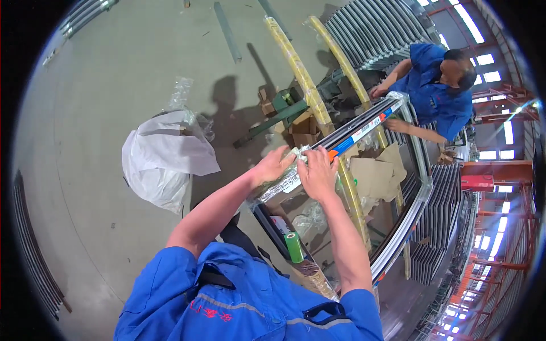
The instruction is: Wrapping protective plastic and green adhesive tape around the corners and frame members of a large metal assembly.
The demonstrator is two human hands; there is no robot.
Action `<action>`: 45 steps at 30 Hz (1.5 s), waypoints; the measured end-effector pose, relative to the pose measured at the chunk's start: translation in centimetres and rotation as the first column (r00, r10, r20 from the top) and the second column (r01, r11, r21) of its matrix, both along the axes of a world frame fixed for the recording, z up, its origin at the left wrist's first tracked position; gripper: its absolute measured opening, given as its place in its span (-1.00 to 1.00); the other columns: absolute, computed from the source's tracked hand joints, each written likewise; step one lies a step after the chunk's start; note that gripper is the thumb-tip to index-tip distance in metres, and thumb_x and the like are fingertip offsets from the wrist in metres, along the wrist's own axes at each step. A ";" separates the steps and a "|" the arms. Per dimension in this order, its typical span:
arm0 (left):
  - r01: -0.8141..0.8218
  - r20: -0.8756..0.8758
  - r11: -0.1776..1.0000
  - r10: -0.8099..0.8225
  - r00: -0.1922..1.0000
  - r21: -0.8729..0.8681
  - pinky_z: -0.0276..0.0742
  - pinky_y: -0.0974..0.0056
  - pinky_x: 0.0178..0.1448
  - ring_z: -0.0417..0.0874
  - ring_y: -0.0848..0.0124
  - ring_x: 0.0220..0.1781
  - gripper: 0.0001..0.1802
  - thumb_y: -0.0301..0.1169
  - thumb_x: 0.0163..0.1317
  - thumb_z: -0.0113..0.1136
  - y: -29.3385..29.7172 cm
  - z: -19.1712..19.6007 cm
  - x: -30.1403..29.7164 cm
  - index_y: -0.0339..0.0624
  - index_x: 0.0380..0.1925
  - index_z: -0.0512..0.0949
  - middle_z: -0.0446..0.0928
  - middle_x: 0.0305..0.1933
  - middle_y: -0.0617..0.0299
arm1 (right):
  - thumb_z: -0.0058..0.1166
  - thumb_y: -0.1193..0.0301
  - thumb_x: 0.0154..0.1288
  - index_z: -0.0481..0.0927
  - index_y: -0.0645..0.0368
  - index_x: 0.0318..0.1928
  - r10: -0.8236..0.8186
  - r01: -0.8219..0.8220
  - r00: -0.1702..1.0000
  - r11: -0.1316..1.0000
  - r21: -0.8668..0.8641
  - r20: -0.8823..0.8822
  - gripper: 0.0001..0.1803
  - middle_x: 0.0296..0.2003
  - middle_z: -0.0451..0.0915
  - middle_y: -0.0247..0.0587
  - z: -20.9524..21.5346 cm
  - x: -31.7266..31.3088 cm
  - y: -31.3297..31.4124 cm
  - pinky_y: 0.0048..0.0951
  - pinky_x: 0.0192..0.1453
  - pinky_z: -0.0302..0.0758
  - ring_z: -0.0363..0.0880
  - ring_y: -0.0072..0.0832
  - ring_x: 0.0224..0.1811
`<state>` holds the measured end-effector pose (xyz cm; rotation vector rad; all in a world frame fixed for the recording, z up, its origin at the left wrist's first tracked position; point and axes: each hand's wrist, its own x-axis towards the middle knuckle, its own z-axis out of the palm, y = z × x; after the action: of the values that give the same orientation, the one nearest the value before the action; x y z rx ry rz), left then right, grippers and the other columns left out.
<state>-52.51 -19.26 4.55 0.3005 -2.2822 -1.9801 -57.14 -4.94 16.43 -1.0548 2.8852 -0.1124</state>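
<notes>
The left hand [274,165] and right hand [317,172] both pinched clear plastic wrap [278,187] on the near rail of a metal frame [364,129] over padded yellow bars [307,85]. The thin film looked likely to tear if pulled unevenly. A co-worker's hand [392,124] steadied the far corner.

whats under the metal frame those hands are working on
Beneath the metal frame lie cardboard pieces, a green tape roll and crumpled clear plastic. The left hand and right hand cover the rail below them.
</notes>
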 end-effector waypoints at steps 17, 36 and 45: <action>0.115 0.216 0.948 -0.051 0.975 -0.297 0.51 0.13 0.15 0.59 0.04 0.09 -0.44 -0.01 0.15 0.25 -2.9 8.5 4.5 -0.26 -0.05 0.62 0.55 0.03 -0.04 | -0.08 0.05 0.41 0.49 -0.13 0.27 0.129 -0.127 0.991 0.987 0.095 -0.016 -0.51 0.06 0.48 -0.22 1.8 -0.3 0.2 0.45 0.37 -0.02 0.30 -0.24 0.29; -0.031 0.137 0.992 0.014 0.990 0.124 0.51 0.29 -0.18 0.56 0.49 -0.25 -0.80 -0.39 0.26 0.15 -5.0 4.6 2.1 -0.32 -0.24 0.57 0.60 -0.35 0.19 | -0.08 0.09 0.42 0.25 -0.28 0.42 0.137 -0.133 0.991 0.977 0.165 -0.009 -0.42 0.03 0.49 -0.19 2.5 -0.3 -0.5 0.45 0.39 -0.08 0.35 -0.21 0.24; 0.003 -0.103 0.994 -0.015 0.995 -0.112 0.50 0.20 -0.17 0.60 0.21 -0.33 -0.84 -0.41 0.27 0.14 -5.6 3.0 3.1 -0.31 -0.31 0.51 0.56 -0.39 -0.03 | 0.01 0.22 0.40 0.57 -0.06 0.11 0.169 -0.169 0.986 0.986 -0.007 0.007 -0.67 -0.02 0.54 -0.18 1.0 -0.3 0.2 0.51 0.34 -0.05 0.39 -0.15 0.22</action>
<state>-49.40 -24.85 7.52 0.1732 -2.3211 -1.8174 -57.43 -4.76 17.41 -1.2907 2.7750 -0.1160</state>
